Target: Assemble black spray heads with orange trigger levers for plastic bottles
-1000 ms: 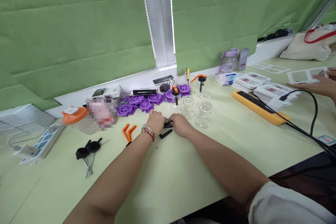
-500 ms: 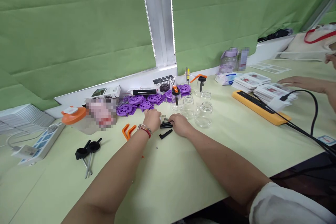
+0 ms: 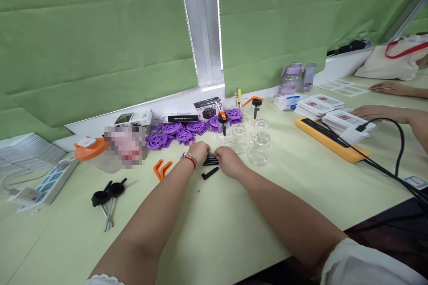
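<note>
Head view: my two hands meet over the black L-shaped pieces

Take the small pile of black L-shaped pieces (image 3: 210,162) as the centre of the clock, twelve pointing away from me. My left hand (image 3: 199,152) is just beside it at ten, fingers bunched and narrow, a bracelet and a red band (image 3: 190,159) round the wrist. My right hand (image 3: 228,160) is at three, fingers curled, their tips by the pile's edge. My fingertips are mostly hidden, so I cannot tell whether either hand grips anything. A metal coil spring (image 3: 211,153) shows between them.

One loose black L-shaped piece (image 3: 210,173) lies at six, and a tiny metal bit (image 3: 198,191) at seven. At nine I have orange L-shaped handles (image 3: 166,169); farther out, between eight and nine, two black cup-shaped parts with metal rods (image 3: 109,192). Purple spoked discs (image 3: 184,136) spread from ten to one. Near one stands a glass jar with a black fitting and orange lever (image 3: 223,120); bare glass jars (image 3: 258,148) stand between one and three. The yellow power strip (image 3: 329,139) lies well apart, near three. Beyond it, at two, are a co-worker's hands (image 3: 388,111), next to white framed panels (image 3: 347,120).
</note>
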`<state>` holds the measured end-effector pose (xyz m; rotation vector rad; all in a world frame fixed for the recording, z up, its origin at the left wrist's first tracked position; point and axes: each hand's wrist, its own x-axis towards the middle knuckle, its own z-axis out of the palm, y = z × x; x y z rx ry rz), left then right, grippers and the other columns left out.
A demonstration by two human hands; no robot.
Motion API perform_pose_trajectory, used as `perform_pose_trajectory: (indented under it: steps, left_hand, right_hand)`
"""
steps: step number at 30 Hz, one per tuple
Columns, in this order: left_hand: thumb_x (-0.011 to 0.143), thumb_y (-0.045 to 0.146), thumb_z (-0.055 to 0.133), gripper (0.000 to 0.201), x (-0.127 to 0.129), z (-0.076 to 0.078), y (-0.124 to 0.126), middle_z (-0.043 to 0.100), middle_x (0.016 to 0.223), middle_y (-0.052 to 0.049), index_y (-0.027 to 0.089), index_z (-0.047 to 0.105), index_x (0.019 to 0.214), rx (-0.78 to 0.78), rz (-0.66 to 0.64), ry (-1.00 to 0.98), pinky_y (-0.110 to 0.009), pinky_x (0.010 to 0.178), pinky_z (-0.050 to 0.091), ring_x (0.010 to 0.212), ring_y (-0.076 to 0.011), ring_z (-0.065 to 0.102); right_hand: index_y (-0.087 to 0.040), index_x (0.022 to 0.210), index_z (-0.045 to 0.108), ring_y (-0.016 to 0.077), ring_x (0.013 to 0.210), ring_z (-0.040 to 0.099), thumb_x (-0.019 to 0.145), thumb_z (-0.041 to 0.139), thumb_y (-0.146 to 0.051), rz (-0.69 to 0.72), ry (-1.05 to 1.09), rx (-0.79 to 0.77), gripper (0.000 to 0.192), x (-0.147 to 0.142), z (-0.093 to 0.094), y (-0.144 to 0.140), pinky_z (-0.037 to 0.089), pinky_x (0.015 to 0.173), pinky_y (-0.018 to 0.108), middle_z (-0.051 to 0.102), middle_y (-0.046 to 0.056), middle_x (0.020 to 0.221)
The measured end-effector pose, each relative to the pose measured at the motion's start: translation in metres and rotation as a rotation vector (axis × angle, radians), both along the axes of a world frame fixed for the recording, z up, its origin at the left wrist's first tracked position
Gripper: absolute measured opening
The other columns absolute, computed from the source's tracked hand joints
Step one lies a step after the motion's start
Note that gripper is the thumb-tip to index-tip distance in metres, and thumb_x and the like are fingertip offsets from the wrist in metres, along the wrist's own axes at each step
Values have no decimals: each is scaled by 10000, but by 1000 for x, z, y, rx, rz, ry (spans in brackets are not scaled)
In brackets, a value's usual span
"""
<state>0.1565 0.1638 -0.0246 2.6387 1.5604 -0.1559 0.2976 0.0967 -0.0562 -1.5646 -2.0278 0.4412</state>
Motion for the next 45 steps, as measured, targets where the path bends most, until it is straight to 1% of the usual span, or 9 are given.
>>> perform_pose_trajectory:
  steps: [5, 10, 14, 18, 22, 26, 29, 37, 45]
  left_hand:
    - [642, 52, 514, 340, -4, 2, -4, 663, 677, -53, 228, 718, 850, -32, -52, -23, -380, 864, 317, 742, -219, 607]
    - [629, 32, 517, 450, -10, 6, -11, 688, 805, -75, 231, 694, 992, -21, -73, -46, -403, 890, 304, 807, -239, 608]
    - [589, -10, 500, 543, -25, 19, -19, 685, 900, -92, 202, 666, 1060, 13, -48, -70, -417, 892, 307, 862, -257, 599]
    - [673, -1, 416, 545, -56, 45, -42, 670, 999, -70, 211, 626, 1130, 84, 12, -140, -418, 917, 310, 948, -240, 580]
    - [783, 119, 390, 422, -102, 61, -84, 649, 1059, -77, 168, 619, 1133, 183, 110, -316, -359, 896, 372, 984, -226, 567]
    - [821, 250, 394, 372, -140, 55, -125, 636, 1068, -71, 188, 617, 1112, 137, 300, -352, -319, 788, 435, 916, -218, 584]
    - [812, 281, 414, 327, -154, 42, -142, 640, 998, -77, 185, 632, 1036, 86, 379, -321, -313, 737, 435, 854, -217, 586]
    - [825, 307, 389, 248, -156, 22, -149, 631, 860, -67, 197, 611, 842, 65, 400, -316, -282, 602, 381, 754, -206, 568]
    - [828, 348, 411, 236, -158, 20, -153, 637, 851, -76, 194, 588, 803, 58, 375, -333, -275, 569, 347, 739, -206, 574]
  right_hand:
    - [-155, 896, 630, 190, 917, 526, 805, 451, -62, -44, 13, -2, 222, -1, 0, -1, 380, 780, 270, 608, 85, 951]
    - [-152, 920, 631, 195, 939, 519, 800, 458, -58, -43, 6, -3, 230, -1, -2, 0, 378, 787, 274, 604, 88, 961]
    - [-139, 934, 640, 194, 947, 512, 817, 450, -69, -18, -24, 87, 234, -4, 5, -7, 370, 788, 276, 599, 97, 973]
    - [-166, 877, 657, 174, 879, 525, 847, 477, -161, 272, -125, 192, 182, -14, 21, -30, 349, 716, 265, 610, 70, 897]
    - [-177, 662, 619, 128, 651, 496, 830, 509, -220, 585, -319, 148, 206, -26, 27, -54, 246, 552, 265, 584, 22, 688]
    - [-172, 642, 608, 118, 601, 464, 849, 476, -246, 623, -419, 147, 257, -33, 24, -64, 204, 538, 273, 578, 23, 674]
    - [-173, 700, 630, 126, 635, 476, 876, 449, -270, 611, -472, 144, 271, -37, 22, -65, 223, 555, 275, 581, 32, 714]
    - [-125, 864, 643, 203, 846, 464, 848, 420, -106, 477, -691, 257, 224, -57, 15, -53, 295, 659, 313, 560, 117, 951]
    - [-139, 957, 629, 225, 888, 465, 829, 445, -83, 443, -674, 236, 231, -70, 16, -36, 325, 737, 327, 561, 118, 922]
